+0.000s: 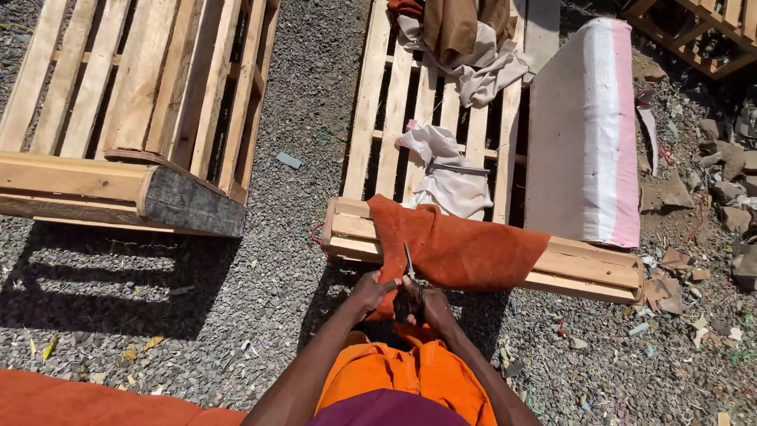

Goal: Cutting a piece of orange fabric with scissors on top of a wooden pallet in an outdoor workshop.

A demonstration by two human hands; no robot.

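From the head camera, the orange cloth (453, 244) lies draped over the near edge of a wooden pallet (378, 118) and hangs down toward the person's lap. The left hand (371, 290) pinches the cloth's lower edge, fingers closed on it. The right hand (430, 304) is closed around the handles of a pair of scissors (410, 272), whose blades point up and away into the cloth, just beside the left hand. Behind the cloth, a crumpled white rag (449, 173) rests on the pallet slats, and more pale and brown fabric (465, 39) is piled at the far end. A pink-and-white foam slab (587, 126) lies along the pallet's right edge. A second pallet (134, 102) sits well apart to the left, with an open strip of gravel ground (292, 197) between the two. Rubble and scraps crowd the right side.
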